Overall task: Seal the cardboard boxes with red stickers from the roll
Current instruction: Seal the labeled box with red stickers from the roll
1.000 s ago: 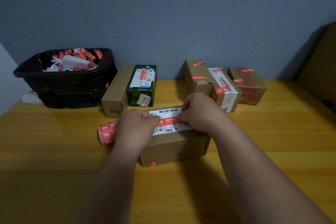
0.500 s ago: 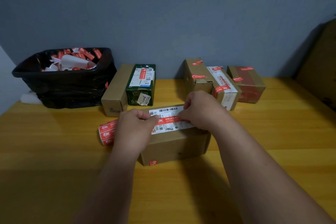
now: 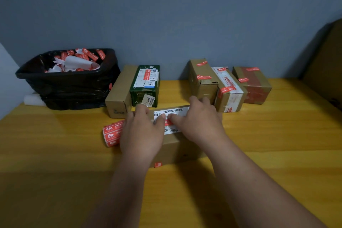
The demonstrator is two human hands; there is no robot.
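Note:
A brown cardboard box (image 3: 177, 151) with a white barcode label lies at the middle of the wooden table. A red sticker (image 3: 168, 122) lies across that label. My left hand (image 3: 141, 133) and my right hand (image 3: 200, 119) rest flat on the box top, and both thumbs press on the sticker, tips almost touching. The roll of red stickers (image 3: 112, 133) lies on the table just left of my left hand, partly hidden by it.
A black-lined bin (image 3: 68, 79) full of backing paper stands back left. Beside it lie a plain brown box (image 3: 120, 91) and a green box (image 3: 146, 85). Three stickered boxes (image 3: 229, 87) stand back right. A large dark cardboard shape (image 3: 327, 66) fills the right edge.
Both hands have opened from pinching the sticker's ends to lying flat on the box. The thumbs have come together over the sticker, which now lies pressed on the label.

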